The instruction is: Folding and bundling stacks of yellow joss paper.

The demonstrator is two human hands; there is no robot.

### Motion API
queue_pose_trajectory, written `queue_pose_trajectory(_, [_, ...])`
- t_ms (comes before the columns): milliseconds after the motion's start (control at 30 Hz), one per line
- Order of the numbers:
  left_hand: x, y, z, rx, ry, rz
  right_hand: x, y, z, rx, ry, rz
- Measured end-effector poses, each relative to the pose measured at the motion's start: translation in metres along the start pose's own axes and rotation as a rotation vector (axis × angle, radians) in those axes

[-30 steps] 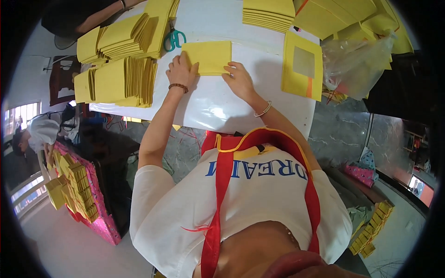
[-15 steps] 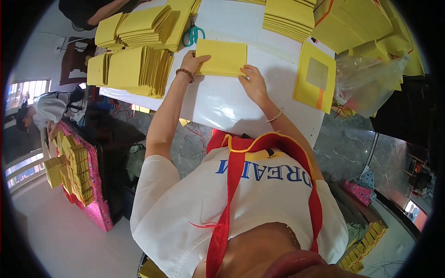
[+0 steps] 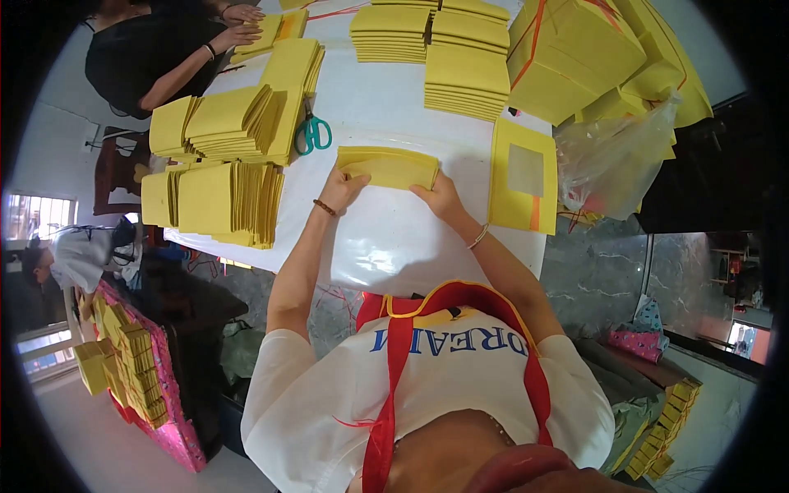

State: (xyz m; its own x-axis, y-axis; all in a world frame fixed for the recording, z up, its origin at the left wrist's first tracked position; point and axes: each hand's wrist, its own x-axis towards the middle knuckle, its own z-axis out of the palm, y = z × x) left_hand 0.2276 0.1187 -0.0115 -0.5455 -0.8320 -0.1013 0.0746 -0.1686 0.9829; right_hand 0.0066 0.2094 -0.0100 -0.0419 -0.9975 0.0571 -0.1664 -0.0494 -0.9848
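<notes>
A yellow folded paper packet (image 3: 388, 168) is held over the white table, its face tipped so that its layered top edge shows. My left hand (image 3: 340, 191) grips its left end, the thumb lying on the near face. At the right end my right hand (image 3: 440, 197) closes on it in the same way, thumb in front. The fingers behind the packet are mostly hidden. Beyond my left hand lie teal-handled scissors (image 3: 313, 135), their blades against a yellow stack (image 3: 283, 99).
Piles of folded yellow paper (image 3: 218, 197) stand on the left, with more stacks (image 3: 466, 78) at the far side. A yellow sheet with a pale window (image 3: 523, 177) and a clear plastic bag (image 3: 612, 160) are on the right. Another person's hands (image 3: 238, 34) work at the far left.
The packet has gone from lying flat to tilted up in my hands. My right hand has gone from touching its corner to gripping its end. The whole view has shifted.
</notes>
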Motion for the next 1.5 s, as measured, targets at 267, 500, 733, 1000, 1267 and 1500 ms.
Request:
queue_pose_trajectory(267, [0.024, 0.017, 0.013, 0.056, 0.152, 0.075, 0.021, 0.01, -0.005, 0.066, 0.096, 0.077])
queue_pose_trajectory(500, [0.059, 0.027, 0.007, 0.185, 0.388, 0.105, 0.059, -0.032, 0.007, 0.153, 0.187, 0.232])
queue_pose_trajectory(733, [0.075, 0.011, 0.008, 0.522, 0.481, 0.009, 0.091, 0.036, 0.005, -0.475, 0.22, 0.074])
queue_pose_trajectory(1000, [0.065, 0.03, 0.02, 1.352, 0.619, 0.094, 0.103, 0.039, 0.012, -0.528, 0.173, 0.051])
queue_pose_trajectory(1267, [0.101, 0.016, 0.038, 1.337, 0.154, 0.473, 0.097, 0.027, 0.009, -0.642, 0.239, -0.009])
queue_pose_trajectory(1500, [0.094, -0.005, 0.033, 1.589, 0.255, 0.52, 0.085, -0.058, -0.013, -0.653, -0.069, 0.286])
